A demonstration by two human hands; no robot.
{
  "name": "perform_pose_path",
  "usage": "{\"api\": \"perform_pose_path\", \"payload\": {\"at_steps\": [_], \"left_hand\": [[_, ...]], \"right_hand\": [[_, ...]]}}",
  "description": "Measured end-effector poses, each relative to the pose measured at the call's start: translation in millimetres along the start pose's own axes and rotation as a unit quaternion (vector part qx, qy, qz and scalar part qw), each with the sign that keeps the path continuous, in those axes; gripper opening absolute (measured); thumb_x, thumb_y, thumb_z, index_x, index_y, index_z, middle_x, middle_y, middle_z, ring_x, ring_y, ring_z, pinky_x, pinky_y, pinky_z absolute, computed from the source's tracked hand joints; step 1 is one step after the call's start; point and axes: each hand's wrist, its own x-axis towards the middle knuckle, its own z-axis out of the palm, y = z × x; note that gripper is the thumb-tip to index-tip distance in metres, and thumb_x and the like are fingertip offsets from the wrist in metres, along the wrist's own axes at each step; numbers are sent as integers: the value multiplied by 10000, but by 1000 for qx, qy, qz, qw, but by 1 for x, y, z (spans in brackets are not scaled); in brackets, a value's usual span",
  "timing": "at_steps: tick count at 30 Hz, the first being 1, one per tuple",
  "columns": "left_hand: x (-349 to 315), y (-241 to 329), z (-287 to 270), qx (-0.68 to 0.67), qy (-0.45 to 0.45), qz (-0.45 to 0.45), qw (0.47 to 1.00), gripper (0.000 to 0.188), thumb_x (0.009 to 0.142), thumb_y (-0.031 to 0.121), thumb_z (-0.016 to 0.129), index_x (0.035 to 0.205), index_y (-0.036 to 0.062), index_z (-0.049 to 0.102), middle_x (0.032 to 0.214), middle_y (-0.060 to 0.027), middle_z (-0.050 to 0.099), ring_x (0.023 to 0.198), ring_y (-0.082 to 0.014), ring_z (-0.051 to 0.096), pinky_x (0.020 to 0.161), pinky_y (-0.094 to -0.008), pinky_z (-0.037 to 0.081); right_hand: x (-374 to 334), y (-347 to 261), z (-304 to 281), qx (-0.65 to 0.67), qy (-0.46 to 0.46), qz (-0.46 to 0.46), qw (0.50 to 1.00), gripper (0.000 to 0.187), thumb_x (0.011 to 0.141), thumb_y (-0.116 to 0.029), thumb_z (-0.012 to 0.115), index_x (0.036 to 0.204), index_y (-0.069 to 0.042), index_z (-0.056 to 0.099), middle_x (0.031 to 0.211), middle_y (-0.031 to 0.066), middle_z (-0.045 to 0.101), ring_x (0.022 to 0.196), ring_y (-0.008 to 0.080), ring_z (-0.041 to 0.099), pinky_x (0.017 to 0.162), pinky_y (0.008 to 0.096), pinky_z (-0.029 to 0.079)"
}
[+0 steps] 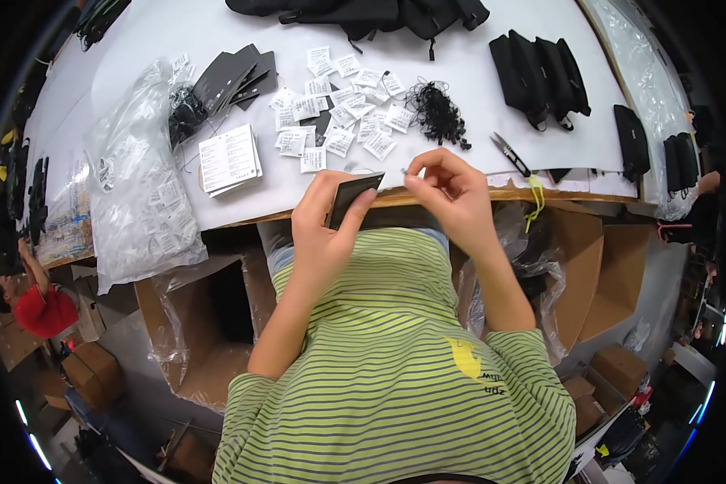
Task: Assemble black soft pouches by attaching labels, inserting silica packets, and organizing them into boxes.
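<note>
My left hand [321, 216] grips a black card [353, 192] between thumb and fingers, just over the table's near edge. Beside it, my right hand [453, 194] is closed in a pinch, with something tiny and pale at the fingertips that is too small to name. Beyond my hands lie many small white printed packets [351, 109] in a loose heap. A tangle of black strings [440, 113] sits to their right. To the left are a stack of white printed cards [228, 161] and a fanned pile of black cards [230, 77].
Thread snips [511, 155] lie near the table's edge at the right, by a yellow cord [534, 202]. Black pouches [540, 77] rest farther back. A clear plastic bag [141, 177] overhangs the left edge. Open cardboard boxes [569, 266] stand below; a person in red [44, 310] is far left.
</note>
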Motion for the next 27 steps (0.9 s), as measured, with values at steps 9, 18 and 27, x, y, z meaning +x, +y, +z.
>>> {"api": "perform_pose_path", "payload": {"at_steps": [9,18,27], "left_hand": [[-3,5,1,53,84,71,993,119,760,8,709,814,-7,605,712,-35,552,620,-112,524,572,-223,410],[-3,11,-6,54,18,91,994,158,733,-15,711,889,-9,683,689,-46,559,606,-115,514,556,-220,397],[16,-8,-3,-135,-202,-86,966,26,904,18,540,913,-7,542,851,-7,522,776,-50,495,709,-185,400]], "right_hand": [[-7,-4,26,-179,92,-150,968,98,773,-76,703,848,-42,649,516,-28,320,461,48,278,443,214,230],[-8,0,15,-23,32,-55,998,121,779,-28,703,881,-27,638,532,-53,413,483,10,328,459,195,251],[-13,6,-10,11,-60,-15,998,120,777,-129,709,842,-59,635,524,1,522,485,44,420,481,215,342]]}}
